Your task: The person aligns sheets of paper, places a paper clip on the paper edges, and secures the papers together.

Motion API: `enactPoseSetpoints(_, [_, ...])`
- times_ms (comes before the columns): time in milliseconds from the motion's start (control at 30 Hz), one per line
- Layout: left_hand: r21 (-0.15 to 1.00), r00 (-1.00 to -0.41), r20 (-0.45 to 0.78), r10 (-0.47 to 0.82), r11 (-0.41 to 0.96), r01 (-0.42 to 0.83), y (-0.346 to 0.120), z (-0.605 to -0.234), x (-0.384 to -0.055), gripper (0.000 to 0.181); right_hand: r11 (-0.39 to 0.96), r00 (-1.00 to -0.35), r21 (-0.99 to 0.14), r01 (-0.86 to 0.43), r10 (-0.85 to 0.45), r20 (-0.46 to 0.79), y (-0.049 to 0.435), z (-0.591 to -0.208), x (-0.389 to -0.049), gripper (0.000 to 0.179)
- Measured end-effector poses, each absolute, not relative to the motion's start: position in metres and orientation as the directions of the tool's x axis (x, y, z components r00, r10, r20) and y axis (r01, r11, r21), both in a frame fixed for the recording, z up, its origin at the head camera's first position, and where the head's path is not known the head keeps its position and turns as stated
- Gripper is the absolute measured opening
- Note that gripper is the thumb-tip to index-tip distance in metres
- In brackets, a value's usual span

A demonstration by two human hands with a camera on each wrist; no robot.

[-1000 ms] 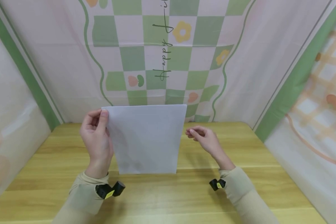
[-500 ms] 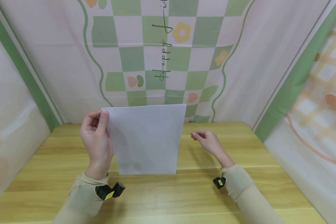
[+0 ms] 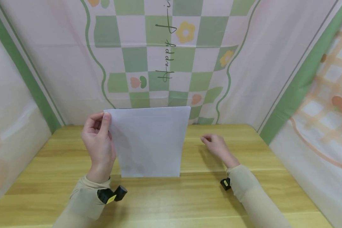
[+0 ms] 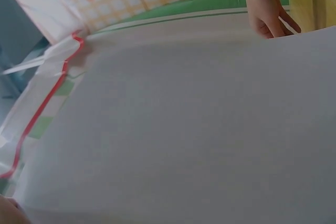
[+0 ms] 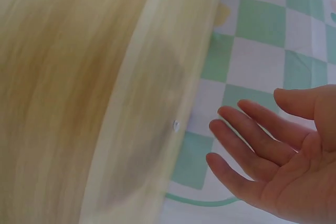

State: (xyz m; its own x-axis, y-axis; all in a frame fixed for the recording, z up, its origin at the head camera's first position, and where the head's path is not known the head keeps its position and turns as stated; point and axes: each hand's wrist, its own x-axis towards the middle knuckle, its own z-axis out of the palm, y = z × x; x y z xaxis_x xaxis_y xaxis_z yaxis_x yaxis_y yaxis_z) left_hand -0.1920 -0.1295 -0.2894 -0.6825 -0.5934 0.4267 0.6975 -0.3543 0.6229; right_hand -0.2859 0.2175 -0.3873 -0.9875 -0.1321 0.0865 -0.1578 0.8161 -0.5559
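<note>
My left hand pinches a white sheet of paper at its upper left corner, thumb on the near face. The paper hangs upright above the table, its face toward the head camera. In the left wrist view the paper fills most of the picture, and a bit of a finger shows at lower left. To the right of the paper, apart from it, is my right hand. In the right wrist view that hand has loosely bent, spread fingers and holds nothing.
Below both hands lies a wood-grain table. A small white speck shows against it near its edge in the right wrist view. Printed cloth hangs behind the table, with more cloth on both sides.
My right hand has moved a little right and downward, away from the paper's right edge. The left hand and the paper have stayed almost still.
</note>
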Motion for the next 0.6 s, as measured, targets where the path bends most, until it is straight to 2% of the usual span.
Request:
enactPoseSetpoints(267, [0.622, -0.684, 0.43, -0.589, -0.356, 0.698, -0.128, -0.29, -0.191, 0.007, 0.85, -0.989, -0.507, -0.146, -0.139, 0.052, 0.221, -0.389, -0.291, 0.034])
enactPoseSetpoints(600, [0.625, -0.682, 0.436, -0.587, -0.348, 0.699, -0.129, -0.29, -0.191, 0.007, 0.919, -0.985, -0.376, -0.114, -0.153, -0.076, 0.225, -0.397, -0.303, 0.039])
